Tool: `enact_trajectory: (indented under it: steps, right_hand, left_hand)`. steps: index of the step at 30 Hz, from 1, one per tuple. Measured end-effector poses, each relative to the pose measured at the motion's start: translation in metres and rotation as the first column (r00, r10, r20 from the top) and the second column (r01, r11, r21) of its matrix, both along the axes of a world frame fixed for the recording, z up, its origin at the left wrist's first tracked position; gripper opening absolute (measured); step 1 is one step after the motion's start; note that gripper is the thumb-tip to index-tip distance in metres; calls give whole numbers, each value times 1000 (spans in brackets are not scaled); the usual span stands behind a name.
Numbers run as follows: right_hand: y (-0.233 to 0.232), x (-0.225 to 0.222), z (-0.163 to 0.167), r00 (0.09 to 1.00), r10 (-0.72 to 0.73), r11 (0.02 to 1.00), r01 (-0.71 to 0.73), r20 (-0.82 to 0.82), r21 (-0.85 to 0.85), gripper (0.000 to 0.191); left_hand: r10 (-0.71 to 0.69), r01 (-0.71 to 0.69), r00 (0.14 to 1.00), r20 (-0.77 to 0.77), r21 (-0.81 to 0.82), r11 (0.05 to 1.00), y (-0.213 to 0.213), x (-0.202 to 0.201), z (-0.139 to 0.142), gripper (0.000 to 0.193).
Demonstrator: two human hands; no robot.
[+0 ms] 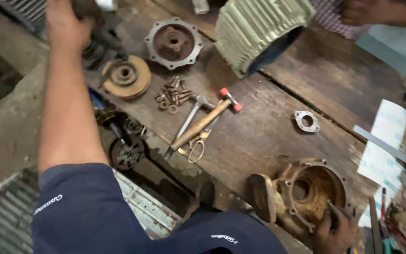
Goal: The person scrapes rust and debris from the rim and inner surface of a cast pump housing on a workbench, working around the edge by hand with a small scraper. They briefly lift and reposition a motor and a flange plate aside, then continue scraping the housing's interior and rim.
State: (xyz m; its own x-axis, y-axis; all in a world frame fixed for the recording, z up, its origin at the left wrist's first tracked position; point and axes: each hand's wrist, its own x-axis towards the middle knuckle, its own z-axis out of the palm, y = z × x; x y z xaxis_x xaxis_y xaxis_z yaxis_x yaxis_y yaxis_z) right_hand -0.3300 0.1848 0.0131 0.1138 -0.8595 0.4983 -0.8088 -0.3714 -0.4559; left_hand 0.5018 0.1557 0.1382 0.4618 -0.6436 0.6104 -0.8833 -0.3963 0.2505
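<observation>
Nearest item: dark blue sleeve (78, 211) of the wearer, lower left, with the bare forearm running up the frame from it.

Right hand (334, 230): bottom right, fingers (331, 217) curled over the lower rim of a rusty motor end bell (308, 190). A slim green-tipped tool seems pinched between them; the closure itself is hard to read. The end bell lies open side up, its bore facing the camera, on the near right of the worktop (259, 136), touching the hand and close to the near edge.

Left hand (64, 21): top left, arm at full stretch, blurred. It rests on or grips a dark greasy rotor-and-shaft assembly (97, 44) at the far left edge; whether the fingers are closed cannot be told.

Between the hands, well apart from both:
- grooved pulley (125, 77), flat
- round flanged cover (173, 42), flat
- heap of rusty bolts and washers (172, 96)
- wooden-handled hammer (200, 124), long axis running from near-left to far-right, crossing a wrench and scissors (194, 148)
- small bearing flange (306, 121), alone on bare boards

Far centre: ribbed green motor housing (254, 33), tilted, open end toward the right.

Top right: another person's hand (363, 11).

Open room: bare planks between hammer and end bell.
</observation>
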Motion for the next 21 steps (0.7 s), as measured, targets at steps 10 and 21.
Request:
enact_trajectory:
  steps: [10,21]
  right_hand:
    - [4,18,31,997,-48,999,48,-62,0,25]
    - [4,24,35,999,0,1000,0,45,-6,23]
  left_hand:
    - [-486,541,724,-489,-34,840,-30,-252,4,42]
    - [-610,761,643,-463,477,440,-210,-546,-71,97]
